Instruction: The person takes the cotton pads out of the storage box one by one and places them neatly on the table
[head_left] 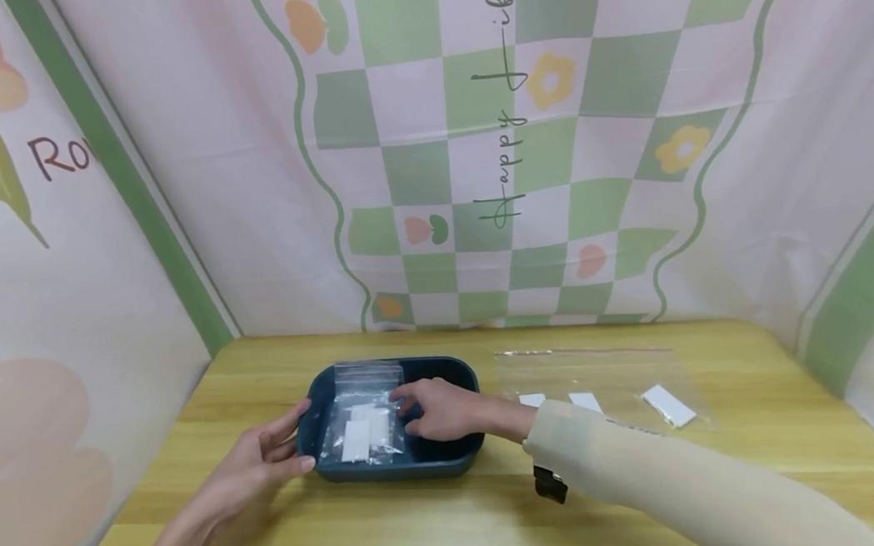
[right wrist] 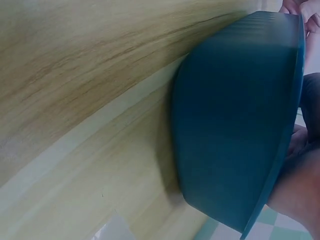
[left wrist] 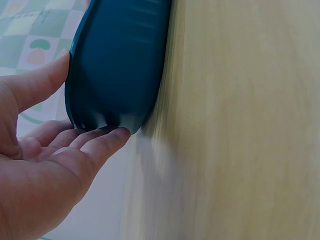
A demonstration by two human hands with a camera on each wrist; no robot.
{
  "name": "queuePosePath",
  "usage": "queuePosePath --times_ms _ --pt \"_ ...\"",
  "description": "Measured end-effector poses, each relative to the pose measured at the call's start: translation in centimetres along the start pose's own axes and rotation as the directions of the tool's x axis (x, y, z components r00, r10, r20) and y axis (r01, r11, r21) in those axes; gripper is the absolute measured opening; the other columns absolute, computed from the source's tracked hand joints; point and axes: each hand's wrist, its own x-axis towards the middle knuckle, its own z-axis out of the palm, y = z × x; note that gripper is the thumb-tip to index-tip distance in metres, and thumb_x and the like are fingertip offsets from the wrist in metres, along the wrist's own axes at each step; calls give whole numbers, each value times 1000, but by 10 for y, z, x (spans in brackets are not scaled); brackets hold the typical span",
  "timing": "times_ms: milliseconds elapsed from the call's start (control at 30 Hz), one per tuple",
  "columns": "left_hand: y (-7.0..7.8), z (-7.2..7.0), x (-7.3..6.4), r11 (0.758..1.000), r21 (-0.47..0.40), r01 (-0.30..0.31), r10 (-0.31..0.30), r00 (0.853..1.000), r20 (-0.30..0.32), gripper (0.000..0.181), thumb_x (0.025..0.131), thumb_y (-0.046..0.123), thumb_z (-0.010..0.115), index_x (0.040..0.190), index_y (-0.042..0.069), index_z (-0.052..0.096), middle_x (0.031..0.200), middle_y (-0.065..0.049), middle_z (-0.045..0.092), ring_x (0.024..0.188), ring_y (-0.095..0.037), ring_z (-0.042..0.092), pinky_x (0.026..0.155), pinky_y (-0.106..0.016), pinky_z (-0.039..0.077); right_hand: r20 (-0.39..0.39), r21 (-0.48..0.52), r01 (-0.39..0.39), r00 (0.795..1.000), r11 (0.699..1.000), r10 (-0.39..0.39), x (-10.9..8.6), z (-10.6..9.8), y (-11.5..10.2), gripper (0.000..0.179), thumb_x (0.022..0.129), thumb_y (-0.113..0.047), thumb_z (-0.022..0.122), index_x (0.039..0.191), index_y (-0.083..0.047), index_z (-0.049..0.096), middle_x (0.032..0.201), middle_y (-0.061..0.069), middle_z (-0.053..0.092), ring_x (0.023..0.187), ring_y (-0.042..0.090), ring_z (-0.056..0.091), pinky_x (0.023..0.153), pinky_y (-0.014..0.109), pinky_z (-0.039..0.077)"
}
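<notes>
Right arm (head_left: 644, 471) overhangs tub rim (head_left: 479, 448); left fingers (left wrist: 102, 145) touch opposite end (head_left: 309, 441).

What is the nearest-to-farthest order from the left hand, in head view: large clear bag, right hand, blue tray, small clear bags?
1. Blue tray: touching the left hand.
2. Small clear bags: tray's left half.
3. Right hand: over tray's right half.
4. Large clear bag: right of tray.

The tray (head_left: 396, 471) looks like smooth plastic with a soft sheen; the bags (head_left: 367, 384) are clear, glossy, crinkled plastic; the surface (head_left: 392, 526) shows smooth wood grain; the backdrop (head_left: 411, 99) looks like creased matt cloth.
</notes>
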Motion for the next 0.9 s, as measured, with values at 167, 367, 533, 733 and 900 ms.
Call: queuePosePath --times_ms 167,367,533,733,900 --pt "2 -1 0 1000 13 4 -4 1000 3 87 96 3 75 163 -7 19 166 -30 13 144 -59 29 107 -34 48 3 13 -5 1000 1000 5 3 1 0 57 96 0 71 150 1 53 131 15 71 114 26 70 86 31 56" --pt "0 0 -1 1000 14 3 -3 1000 -2 86 96 2 75 163 -7 20 166 -30 13 143 -59 30 107 -35 48 2 67 -17 1000 998 17 6 3 -2 58 94 -2 75 149 0 55 129 14 72 110 24 70 90 34 57" --pt "0 0 -1 1000 12 14 -14 1000 -6 86 97 3 75 163 -7 21 167 -30 12 143 -60 29 106 -33 49 -25 127 -16 1000 992 19 8 6 -1 56 94 -5 77 147 -2 58 126 11 73 108 22 70 89 33 57" --pt "1 0 0 1000 -3 9 -9 1000 4 85 97 2 74 162 -9 19 166 -31 12 143 -59 29 104 -29 50 -126 212 32 992 977 -5 12 10 -6 52 93 -6 79 142 2 62 124 14 73 108 25 71 91 35 59" --pt "2 0 0 1000 -5 9 -9 1000 10 85 98 2 74 163 -9 19 167 -31 12 144 -58 29 104 -29 50 -201 310 58 980 949 6 20 18 -14 52 94 -8 80 142 2 62 126 17 72 113 30 71 82 31 62"
